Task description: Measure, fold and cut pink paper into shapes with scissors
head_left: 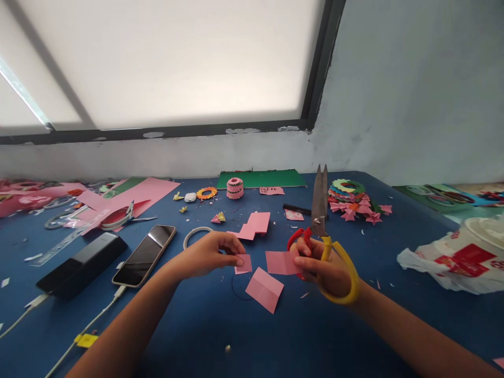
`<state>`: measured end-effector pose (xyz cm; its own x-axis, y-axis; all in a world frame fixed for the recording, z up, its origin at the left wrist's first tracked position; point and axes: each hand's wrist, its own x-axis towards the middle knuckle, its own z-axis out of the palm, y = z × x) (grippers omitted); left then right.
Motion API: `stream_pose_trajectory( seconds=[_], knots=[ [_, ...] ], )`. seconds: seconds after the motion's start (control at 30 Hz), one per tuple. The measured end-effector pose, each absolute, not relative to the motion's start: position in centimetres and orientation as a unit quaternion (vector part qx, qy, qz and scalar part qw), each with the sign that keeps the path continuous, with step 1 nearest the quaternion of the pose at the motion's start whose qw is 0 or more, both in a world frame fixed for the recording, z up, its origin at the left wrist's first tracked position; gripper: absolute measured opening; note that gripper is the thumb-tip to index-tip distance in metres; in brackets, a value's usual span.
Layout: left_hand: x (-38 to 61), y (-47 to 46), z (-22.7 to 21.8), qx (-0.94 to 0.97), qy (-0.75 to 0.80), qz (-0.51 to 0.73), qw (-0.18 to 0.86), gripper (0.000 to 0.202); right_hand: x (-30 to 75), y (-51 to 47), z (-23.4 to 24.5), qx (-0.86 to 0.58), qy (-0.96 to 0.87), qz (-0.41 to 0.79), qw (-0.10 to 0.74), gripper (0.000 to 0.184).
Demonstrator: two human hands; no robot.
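Between thumb and fingers, my left hand pinches a small pink paper square. My right hand is closed on a pair of scissors, with one red and one yellow handle and blades pointing up and away. The same hand also pinches a pink paper rectangle by its right end. On the table between and just below the hands lies a creased pink paper piece. Further pink paper pieces rest beyond my left hand.
The blue table carries a phone, a black power bank and cables at left. Pink sheets lie behind them. Paper rings and a paper pile stand at the back. A plastic bag with a tub is at right.
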<state>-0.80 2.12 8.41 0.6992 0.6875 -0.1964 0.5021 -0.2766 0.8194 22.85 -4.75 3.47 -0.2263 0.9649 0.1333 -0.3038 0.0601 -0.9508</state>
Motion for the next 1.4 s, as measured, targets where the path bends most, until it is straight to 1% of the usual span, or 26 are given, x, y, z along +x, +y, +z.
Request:
stream_pose_trajectory(
  seconds=[0.07,0.17,0.33,0.5,0.63,0.73,0.8,0.9,1.07,1.4],
  knots=[
    [-0.1,1.1,8.6,0.747,0.341,0.151,0.551,0.017,22.7,-4.9,3.5,-0.326,-0.500,0.601,0.532,0.043],
    [0.9,-0.3,8.4,0.690,0.312,0.227,0.612,0.015,22.4,-5.1,3.4,-0.322,-0.503,0.600,0.532,0.044],
    [2.1,-1.5,7.2,0.586,0.288,0.238,0.720,0.022,22.0,-5.3,3.3,-0.297,-0.507,0.622,0.517,0.042],
    [2.5,-1.5,6.5,0.578,0.319,0.279,0.698,0.027,21.7,-5.3,2.5,-0.314,-0.492,0.620,0.524,0.043],
    [2.8,-1.9,6.7,0.603,0.358,0.283,0.654,0.022,21.3,-5.4,1.8,-0.350,-0.484,0.591,0.542,0.046],
    [2.9,-2.3,6.8,0.609,0.368,0.287,0.641,0.020,20.8,-5.7,1.5,-0.367,-0.486,0.577,0.544,0.044],
    [3.0,-2.4,6.8,0.603,0.370,0.291,0.644,0.021,20.6,-5.9,1.5,-0.359,-0.475,0.581,0.554,0.043],
    [3.1,-2.4,6.7,0.586,0.376,0.280,0.661,0.029,20.5,-6.0,1.4,-0.350,-0.456,0.575,0.582,0.042],
    [3.4,-2.4,6.6,0.572,0.395,0.260,0.670,0.019,20.6,-5.9,1.4,-0.352,-0.440,0.573,0.595,0.042],
    [3.4,-2.3,6.8,0.560,0.408,0.242,0.679,0.018,20.8,-5.7,0.6,-0.371,-0.453,0.561,0.585,0.042]
  ],
)
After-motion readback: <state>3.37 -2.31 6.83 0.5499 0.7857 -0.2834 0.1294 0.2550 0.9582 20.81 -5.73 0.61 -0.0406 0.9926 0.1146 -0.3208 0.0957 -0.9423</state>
